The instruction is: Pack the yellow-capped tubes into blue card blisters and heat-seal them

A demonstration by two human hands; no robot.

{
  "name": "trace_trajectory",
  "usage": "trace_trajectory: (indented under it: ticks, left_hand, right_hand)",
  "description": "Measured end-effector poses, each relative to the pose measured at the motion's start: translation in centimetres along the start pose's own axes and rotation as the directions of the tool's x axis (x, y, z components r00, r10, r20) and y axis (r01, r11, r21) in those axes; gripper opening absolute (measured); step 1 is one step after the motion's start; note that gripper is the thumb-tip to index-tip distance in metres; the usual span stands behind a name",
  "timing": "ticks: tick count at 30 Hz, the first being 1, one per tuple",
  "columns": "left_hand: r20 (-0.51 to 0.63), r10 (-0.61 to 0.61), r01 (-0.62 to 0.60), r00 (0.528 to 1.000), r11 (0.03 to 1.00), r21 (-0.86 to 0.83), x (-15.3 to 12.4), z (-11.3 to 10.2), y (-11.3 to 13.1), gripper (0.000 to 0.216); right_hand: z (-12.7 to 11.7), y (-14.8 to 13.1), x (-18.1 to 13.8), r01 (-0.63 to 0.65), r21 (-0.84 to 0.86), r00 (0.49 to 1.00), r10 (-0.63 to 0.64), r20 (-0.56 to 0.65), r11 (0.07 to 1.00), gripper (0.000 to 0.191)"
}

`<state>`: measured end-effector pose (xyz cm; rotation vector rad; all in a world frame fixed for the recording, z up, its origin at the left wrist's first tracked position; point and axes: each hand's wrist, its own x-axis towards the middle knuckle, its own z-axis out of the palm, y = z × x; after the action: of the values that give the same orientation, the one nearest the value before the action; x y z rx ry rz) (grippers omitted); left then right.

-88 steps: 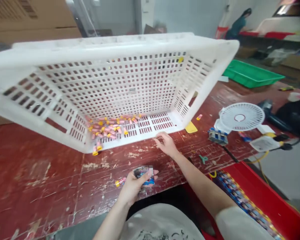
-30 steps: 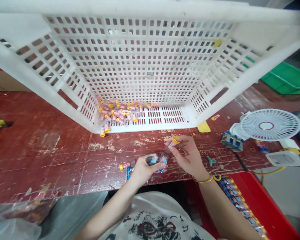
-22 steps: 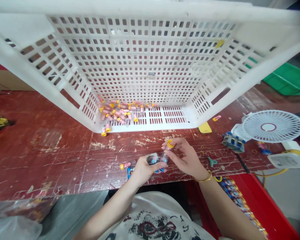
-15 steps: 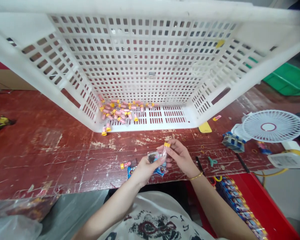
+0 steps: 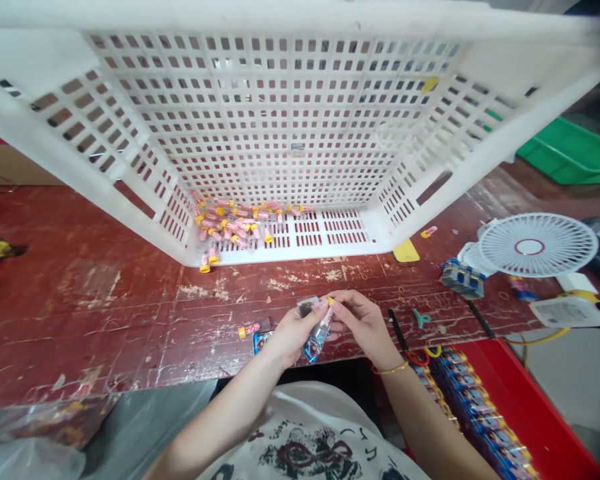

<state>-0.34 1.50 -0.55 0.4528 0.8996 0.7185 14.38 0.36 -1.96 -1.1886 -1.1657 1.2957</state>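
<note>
My left hand [image 5: 291, 331] is closed on a blue printed packet [image 5: 314, 348] with a clear plastic part, held just above the table's front edge. My right hand [image 5: 364, 321] pinches the top of a small clear tube with a yellow cap [image 5: 331, 303]. The tube lies along the packet, its lower part partly hidden by fingers and plastic. To the left of my left hand, another yellow-capped tube with pink bits [image 5: 250, 329] rests on the table beside a second blue packet [image 5: 260, 341].
A large white crate [image 5: 285, 257] lies on its side, opening toward me, with several yellow-capped tubes [image 5: 235, 227] inside. On the right are a white fan [image 5: 537, 245], a teal clip [image 5: 421, 319], a yellow card [image 5: 406, 251] and a red tray [image 5: 540, 407] with rows of packed tubes [image 5: 480, 407].
My right hand has lowered the yellow-capped tube against the packet, and both hands have drawn closer together. The packet now points more downward. The view has shifted slightly to the right.
</note>
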Motion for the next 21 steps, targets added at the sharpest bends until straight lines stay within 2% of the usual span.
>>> trace_trajectory:
  ticks: [3,7,12,18,21]
  left_hand:
    - [0.009,0.002,-0.002,1.0,0.998,0.057,0.2,-0.6,-0.3,0.047]
    - [-0.033,0.052,-0.047,0.998,0.989,0.137,0.1,-2.0,-0.5,0.043]
    - [0.013,0.07,-0.071,0.997,0.96,0.273,-0.6,-2.7,-0.4,0.029]
    - [-0.05,0.014,-0.011,0.999,0.998,0.061,-0.3,-1.6,-0.6,0.034]
    - [-0.059,0.019,-0.019,0.998,1.0,-0.006,0.0,-1.1,-0.5,0.038]
  right_hand:
    - [0.0,0.2,0.5,-0.067,0.094,0.995,0.074,-0.073,0.993,0.016]
    - [-0.2,0.2,0.8,-0.115,0.207,0.984,0.14,-0.111,0.972,0.015]
    - [-0.6,0.1,1.1,-0.078,0.149,0.988,0.096,-0.119,0.986,0.016]
    - [0.3,0.3,0.5,-0.056,0.119,0.997,0.06,-0.037,0.991,0.016]
    - [0.7,0.3,-0.4,0.031,0.076,0.998,-0.035,0.046,0.997,0.018]
